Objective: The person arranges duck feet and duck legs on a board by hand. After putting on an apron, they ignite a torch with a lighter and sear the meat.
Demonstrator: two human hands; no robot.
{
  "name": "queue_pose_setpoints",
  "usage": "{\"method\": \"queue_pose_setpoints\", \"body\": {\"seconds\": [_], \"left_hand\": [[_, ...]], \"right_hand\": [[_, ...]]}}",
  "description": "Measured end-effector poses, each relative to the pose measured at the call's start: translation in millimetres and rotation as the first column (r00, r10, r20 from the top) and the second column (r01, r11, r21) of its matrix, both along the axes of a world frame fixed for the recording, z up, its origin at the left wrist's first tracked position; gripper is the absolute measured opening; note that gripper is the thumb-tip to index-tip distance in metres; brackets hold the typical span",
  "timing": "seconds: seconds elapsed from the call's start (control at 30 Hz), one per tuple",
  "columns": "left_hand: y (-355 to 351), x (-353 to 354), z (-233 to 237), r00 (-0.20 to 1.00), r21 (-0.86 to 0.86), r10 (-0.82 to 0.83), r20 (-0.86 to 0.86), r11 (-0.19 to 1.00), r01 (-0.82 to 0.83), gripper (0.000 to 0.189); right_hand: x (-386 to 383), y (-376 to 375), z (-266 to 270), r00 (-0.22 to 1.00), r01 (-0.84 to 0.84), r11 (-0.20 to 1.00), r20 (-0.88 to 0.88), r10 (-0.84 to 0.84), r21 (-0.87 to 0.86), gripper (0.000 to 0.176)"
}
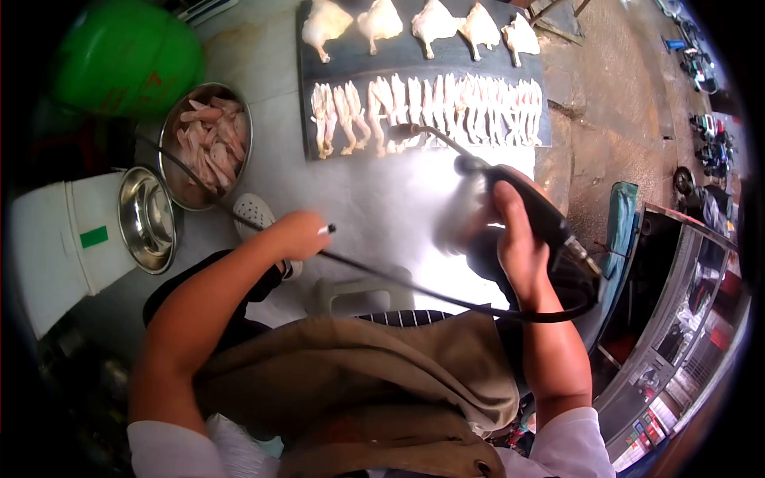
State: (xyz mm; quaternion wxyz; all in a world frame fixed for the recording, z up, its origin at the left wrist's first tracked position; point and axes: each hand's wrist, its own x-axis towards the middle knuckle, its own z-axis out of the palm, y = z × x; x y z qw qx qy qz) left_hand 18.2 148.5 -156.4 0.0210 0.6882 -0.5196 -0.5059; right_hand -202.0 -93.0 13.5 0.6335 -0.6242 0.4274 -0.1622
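Note:
My right hand (522, 227) is wrapped round the black handle of a blowtorch (530, 199), its metal nozzle pointing left over the lower edge of the row of poultry feet (434, 103). A black hose (414, 288) loops from the torch's rear back to the left. My left hand (299, 235) is closed on a small dark object with a light tip, too small to name, beside the hose. Above the feet, several poultry leg pieces (434, 25) lie in a row on the dark board (366, 65).
A metal bowl of raw poultry pieces (211, 147) stands at the left, with an empty steel bowl (147, 219) below it. Around them are a green container (127, 60) and a white box (52, 247). A glass-fronted cabinet (669, 319) stands at the right.

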Motion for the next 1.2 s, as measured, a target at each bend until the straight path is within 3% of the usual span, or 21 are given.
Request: {"method": "queue_pose_setpoints", "body": {"seconds": [0.03, 0.17, 0.27, 0.33, 0.4, 0.43, 0.47, 0.57, 0.67, 0.7, 0.77, 0.9, 0.93, 1.0, 1.1, 1.2], "left_hand": [[12.1, -2.0, 14.5, 0.998, 0.061, -0.053, -0.040, 0.997, 0.055, 0.033], [23.7, -15.9, 96.5, 0.999, 0.120, 0.045, -0.021, 0.992, -0.042, 0.033], [22.1, -20.5, 58.7, 0.997, -0.073, -0.072, -0.029, 0.995, 0.070, 0.028], [-9.6, -19.1, 28.4, 0.981, 0.000, -0.183, 0.066, 0.983, 0.184, 0.022], [-30.8, -19.5, -43.0, 0.982, -0.105, -0.017, 0.186, 0.994, 0.037, 0.019], [-47.1, -21.4, -72.2, 0.959, -0.140, 0.215, 0.183, 0.971, -0.192, 0.020], [-63.0, -25.5, -91.1, 0.886, -0.163, 0.432, 0.169, 0.899, -0.407, 0.020], [-106.7, -34.0, -112.5, 0.640, -0.370, 0.736, 0.223, 0.671, -0.642, 0.023], [-135.3, -30.5, -128.9, 0.339, -0.375, 0.932, 0.127, 0.362, -0.854, 0.029], [-148.8, -24.1, -124.7, 0.255, -0.239, 0.946, 0.202, 0.300, -0.924, 0.032], [-156.0, -21.2, -118.6, 0.248, -0.219, 0.939, 0.239, 0.301, -0.928, 0.034], [-160.0, -20.0, -127.5, 0.240, -0.141, 0.934, 0.266, 0.284, -0.949, 0.033], [-160.5, -21.9, -126.6, 0.206, -0.141, 0.937, 0.284, 0.253, -0.957, 0.032], [-160.4, -25.7, -122.1, 0.138, -0.145, 0.938, 0.319, 0.192, -0.971, 0.030], [-156.3, -27.4, -132.8, 0.082, -0.142, 0.957, 0.278, 0.126, -0.982, 0.027], [-150.0, -31.0, -161.0, -0.047, -0.211, 0.982, 0.183, -0.008, -0.977, 0.026]], "right_hand": [[1.7, 3.1, -3.1, 1.000, -0.008, 1.000, 0.008, 0.009, -0.027, 0.040], [6.8, 10.1, -4.4, 0.997, 0.002, 1.000, 0.075, -0.003, 0.001, 0.042], [9.8, 14.8, 9.1, 0.990, 0.042, 0.999, 0.137, -0.039, -0.020, 0.040], [9.4, 12.3, 19.1, 0.983, 0.066, 0.996, 0.177, -0.056, -0.052, 0.040], [7.0, 12.6, 27.2, 0.962, 0.147, 0.985, 0.246, -0.121, -0.091, 0.046], [4.0, 10.7, 26.8, 0.955, 0.177, 0.977, 0.261, -0.141, -0.121, 0.049], [-1.1, 10.3, 24.8, 0.949, 0.208, 0.967, 0.270, -0.164, -0.145, 0.053], [-13.5, 9.1, 27.2, 0.967, 0.214, 0.960, 0.179, -0.182, -0.180, 0.065], [-12.5, 10.4, 29.7, 0.975, 0.218, 0.943, 0.085, -0.203, -0.250, 0.075], [-12.3, 8.8, 32.0, 0.977, 0.204, 0.940, -0.004, -0.214, -0.272, 0.077], [-9.2, 12.2, 40.1, 0.972, 0.169, 0.939, -0.107, -0.210, -0.301, 0.081], [-12.0, 19.6, 43.3, 0.978, 0.196, 0.953, -0.021, -0.206, -0.233, 0.072], [-12.3, 18.8, 34.1, 0.982, 0.153, 0.911, -0.042, -0.182, -0.383, 0.079], [-14.8, 20.2, 36.0, 0.983, 0.161, 0.920, -0.029, -0.183, -0.356, 0.078], [-23.0, 16.9, 50.1, 0.981, 0.184, 0.977, -0.043, -0.189, -0.110, 0.072], [-24.2, 17.5, 49.0, 0.978, 0.193, 0.978, -0.061, -0.199, -0.083, 0.073]]}}
